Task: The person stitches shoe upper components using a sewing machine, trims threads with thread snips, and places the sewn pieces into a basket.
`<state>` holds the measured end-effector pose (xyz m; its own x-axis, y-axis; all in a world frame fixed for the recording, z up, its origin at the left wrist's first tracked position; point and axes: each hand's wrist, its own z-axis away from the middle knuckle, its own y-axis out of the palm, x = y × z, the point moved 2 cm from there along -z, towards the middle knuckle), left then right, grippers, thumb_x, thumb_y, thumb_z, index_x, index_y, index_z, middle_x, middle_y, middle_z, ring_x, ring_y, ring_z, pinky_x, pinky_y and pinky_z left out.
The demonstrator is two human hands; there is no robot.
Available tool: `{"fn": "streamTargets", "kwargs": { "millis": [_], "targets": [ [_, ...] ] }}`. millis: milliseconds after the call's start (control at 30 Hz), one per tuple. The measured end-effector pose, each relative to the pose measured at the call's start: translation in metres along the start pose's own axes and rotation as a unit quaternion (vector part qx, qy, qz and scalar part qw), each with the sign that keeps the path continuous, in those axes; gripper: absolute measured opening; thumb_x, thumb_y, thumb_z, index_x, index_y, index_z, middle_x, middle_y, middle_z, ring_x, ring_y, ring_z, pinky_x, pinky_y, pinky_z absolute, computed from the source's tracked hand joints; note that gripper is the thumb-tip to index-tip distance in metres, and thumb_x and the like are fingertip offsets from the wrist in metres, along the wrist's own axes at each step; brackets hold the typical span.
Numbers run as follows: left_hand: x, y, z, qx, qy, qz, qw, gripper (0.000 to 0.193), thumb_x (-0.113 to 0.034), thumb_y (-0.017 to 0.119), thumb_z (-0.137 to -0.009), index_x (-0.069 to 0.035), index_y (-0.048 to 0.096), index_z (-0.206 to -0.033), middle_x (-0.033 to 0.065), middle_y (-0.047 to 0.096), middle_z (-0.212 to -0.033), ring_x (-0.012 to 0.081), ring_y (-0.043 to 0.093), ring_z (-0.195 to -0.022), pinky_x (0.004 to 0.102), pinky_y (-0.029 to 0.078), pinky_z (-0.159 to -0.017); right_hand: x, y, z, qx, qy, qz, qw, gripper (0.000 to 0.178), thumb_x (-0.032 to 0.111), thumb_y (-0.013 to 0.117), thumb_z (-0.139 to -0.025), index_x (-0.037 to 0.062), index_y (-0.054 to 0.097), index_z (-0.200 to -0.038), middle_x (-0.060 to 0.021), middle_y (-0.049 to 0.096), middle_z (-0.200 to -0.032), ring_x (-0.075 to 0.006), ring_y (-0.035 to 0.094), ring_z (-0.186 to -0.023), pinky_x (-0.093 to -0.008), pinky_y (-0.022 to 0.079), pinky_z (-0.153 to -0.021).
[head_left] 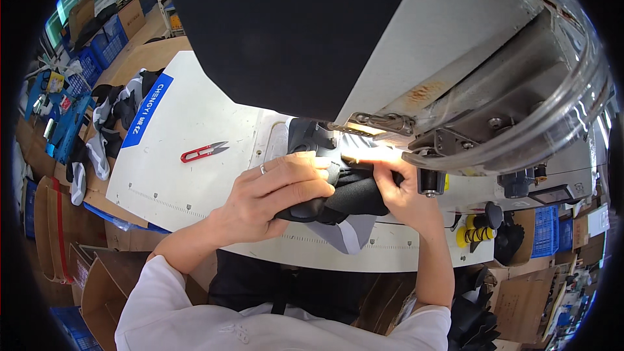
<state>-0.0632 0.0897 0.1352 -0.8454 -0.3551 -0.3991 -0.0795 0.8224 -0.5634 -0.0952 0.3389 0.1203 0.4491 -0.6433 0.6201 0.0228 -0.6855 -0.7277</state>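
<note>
A black and grey fabric piece that looks like a shoe upper (pixel 359 199) lies bunched on the white sewing table (pixel 169 179), under the head of a sewing machine (pixel 448 45). My left hand (pixel 283 185), with a ring on one finger, is closed on its left side. My right hand (pixel 408 185) pinches its right side close to the machine's lit stitching area. A grey flap with a white stripe hangs toward me below the black folds. The needle is hidden from view. Red-handled thread snips (pixel 205 151) lie on the table left of my hands.
A large black panel (pixel 286 26) covers the upper middle. Grey, white and black pieces (pixel 101 133) lie at the table's left. Yellow and black spools (pixel 478 229) stand at the right edge. Cardboard boxes (pixel 107 289) and blue crates (pixel 545 231) surround the table.
</note>
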Motion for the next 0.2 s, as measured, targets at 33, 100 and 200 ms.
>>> {"fn": "streamTargets", "kwargs": {
  "millis": [33,100,200],
  "targets": [
    [0.0015,0.0004,-0.0006,0.000,0.003,-0.005,1.000,0.052,0.008,0.064,-0.057,-0.008,0.068,-0.106,0.0083,0.063,-0.102,0.0280,0.064,-0.098,0.0356,0.056,-0.078,0.0055,0.0006,-0.0042,-0.052,-0.006,0.027,0.998,0.024,0.006,0.064,-0.079,0.0029,0.068,-0.103,-0.0135,0.064,-0.090,-0.0295,0.059,-0.084,-0.0382,0.047,-0.078],
    [0.0027,-0.0006,0.0009,0.002,0.007,-0.005,1.000,0.052,0.008,0.063,-0.058,-0.008,0.068,-0.106,0.0084,0.063,-0.102,0.0284,0.064,-0.099,0.0353,0.056,-0.079,0.0117,-0.0048,-0.0076,-0.069,0.002,0.067,0.995,0.023,0.012,0.068,-0.086,0.0022,0.068,-0.107,-0.0107,0.069,-0.095,-0.0212,0.064,-0.088,-0.0347,0.050,-0.081],
    [0.0076,0.0010,0.0026,-0.001,0.022,-0.013,1.000,0.051,0.004,0.064,-0.060,-0.010,0.069,-0.108,0.0093,0.064,-0.107,0.0303,0.063,-0.103,0.0337,0.055,-0.082,0.0130,-0.0046,-0.0086,-0.077,0.001,0.096,0.992,0.025,0.012,0.068,-0.086,0.0037,0.068,-0.109,-0.0123,0.069,-0.100,-0.0236,0.065,-0.088,-0.0356,0.050,-0.083]
  ]
}}
